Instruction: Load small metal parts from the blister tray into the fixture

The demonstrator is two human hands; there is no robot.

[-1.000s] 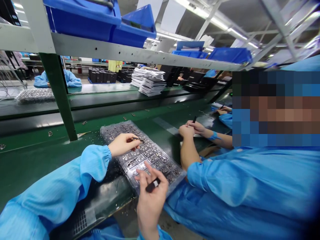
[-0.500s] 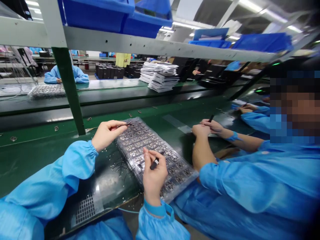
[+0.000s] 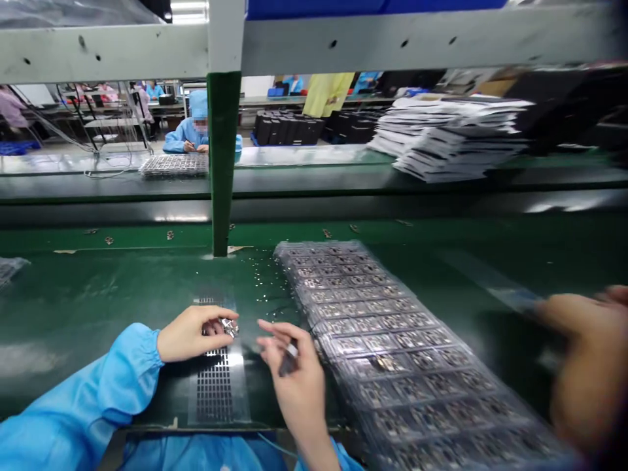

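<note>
A small shiny metal part (image 3: 229, 326) is pinched in the fingertips of my left hand (image 3: 189, 335). Beneath that hand, a clear strip with rows of small dark rectangles (image 3: 214, 392) lies on the green table. My right hand (image 3: 303, 386) is just to the right, its fingers curled round a short black tool (image 3: 288, 361) with a pale band; motion blur hides its exact kind. Right of that hand lies a stack of clear plastic trays (image 3: 338, 343), whose pockets hold many small metal parts like the one in my left hand.
A green post (image 3: 223, 163) rises behind my hands to a pale shelf beam (image 3: 314, 42). Loose metal parts (image 3: 170, 235) lie along the far table strip. A co-worker's blurred hand (image 3: 583, 353) is at the right. White papers (image 3: 446, 134) are piled beyond.
The view has swung left. My left hand has come away from the tray's far end and is over the dark-rectangle strip with a part. My right hand has left the tray too.
</note>
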